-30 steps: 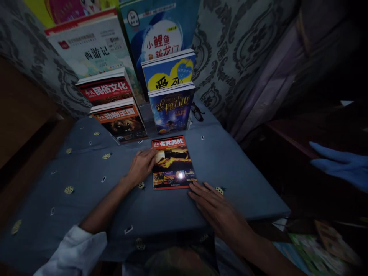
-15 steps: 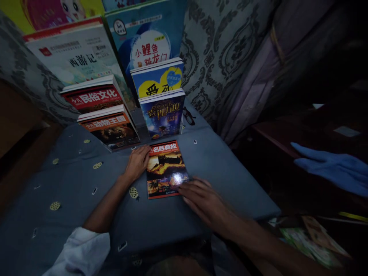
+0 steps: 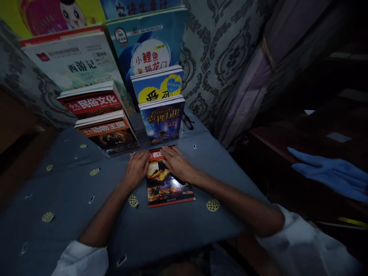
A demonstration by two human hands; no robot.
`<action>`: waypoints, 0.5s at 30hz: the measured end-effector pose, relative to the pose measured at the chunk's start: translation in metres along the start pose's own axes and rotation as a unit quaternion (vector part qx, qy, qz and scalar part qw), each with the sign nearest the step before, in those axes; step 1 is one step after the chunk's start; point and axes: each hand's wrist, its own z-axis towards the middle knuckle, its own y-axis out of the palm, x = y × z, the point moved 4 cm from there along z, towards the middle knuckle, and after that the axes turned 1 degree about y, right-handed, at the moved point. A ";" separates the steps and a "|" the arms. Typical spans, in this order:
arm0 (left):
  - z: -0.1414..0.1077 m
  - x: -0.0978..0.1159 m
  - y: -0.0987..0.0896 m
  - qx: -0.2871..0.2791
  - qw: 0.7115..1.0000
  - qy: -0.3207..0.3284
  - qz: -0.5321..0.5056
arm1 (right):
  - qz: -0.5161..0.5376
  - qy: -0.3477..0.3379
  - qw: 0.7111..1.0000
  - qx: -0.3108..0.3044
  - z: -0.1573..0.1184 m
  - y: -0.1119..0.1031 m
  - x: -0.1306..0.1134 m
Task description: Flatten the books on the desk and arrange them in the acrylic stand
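A thin book with a red and black cover and a golden picture lies flat on the cloth-covered table. Across its upper part rests my right hand, fingers stretched out and covering some of the title. My left hand lies at the book's upper left edge, its fingers flat and the tips touching that edge. Just beyond the book stand a dark blue book and, further left, a book with a lion on its cover.
More books stand in two rows behind, such as a white book and a teal one. Dark-framed glasses lie beside the right row. A patterned curtain hangs behind. On the right, a blue glove shows beside the table.
My right hand has moved up from the book's lower right corner to its upper part. My left hand stays by the left edge. The view has tilted slightly upward.
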 end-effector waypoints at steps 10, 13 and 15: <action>-0.003 0.001 0.002 -0.008 1.000 -0.024 -0.002 | 0.004 0.029 0.999 0.046 -0.020 -0.006 0.030; -0.005 0.000 0.003 -0.008 1.000 -0.026 -0.012 | 0.012 0.022 0.999 0.049 -0.019 -0.004 0.031; -0.005 0.000 0.003 -0.009 1.000 -0.024 -0.019 | 0.015 0.021 0.998 0.052 -0.018 -0.004 0.033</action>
